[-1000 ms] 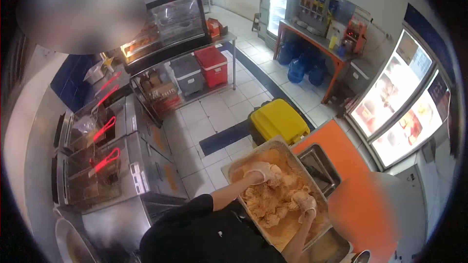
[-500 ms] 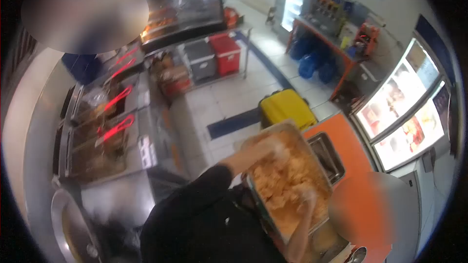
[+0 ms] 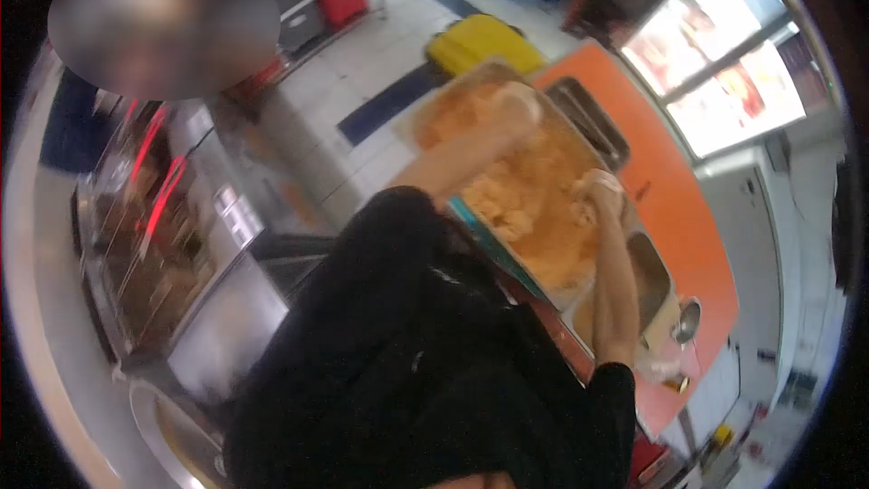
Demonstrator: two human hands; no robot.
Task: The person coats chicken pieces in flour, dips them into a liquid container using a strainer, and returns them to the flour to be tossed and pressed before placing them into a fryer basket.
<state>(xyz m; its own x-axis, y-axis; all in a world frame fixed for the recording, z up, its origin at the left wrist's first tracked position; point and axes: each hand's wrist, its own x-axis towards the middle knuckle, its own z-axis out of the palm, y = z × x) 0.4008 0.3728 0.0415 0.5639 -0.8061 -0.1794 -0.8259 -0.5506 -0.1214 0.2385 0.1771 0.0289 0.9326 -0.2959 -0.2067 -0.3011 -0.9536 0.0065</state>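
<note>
A deep rectangular tray (image 3: 566, 140) holds orange-tan flour-like powder, with several lumpy coated pieces of food (image 3: 498, 204) heaped along its near-left side. My left hand (image 3: 518, 110) is down at the powder near the tray's far end. It is pale with powder and smeared by motion, so its fingers do not show clearly. Toward the right edge, my right hand (image 3: 599, 190), also powder-covered, points down with its fingers curled. A coated lump (image 3: 584, 212) lies right at those fingertips; whether they grip it is hidden.
An orange table (image 3: 674, 190) carries a narrow metal pan (image 3: 593, 122), another metal container (image 3: 650, 272) and a metal ladle-like utensil (image 3: 688, 321). Behind the tray stands a yellow bin (image 3: 484, 43). Fryers with red-handled baskets (image 3: 163, 195) line the left, where another person (image 3: 68, 127) stands.
My view has tilted down and swung right. The coated pieces now sit more to the tray's left, with more bare powder mid-tray. Both hands remain in the tray, the right one with fingers curled.
</note>
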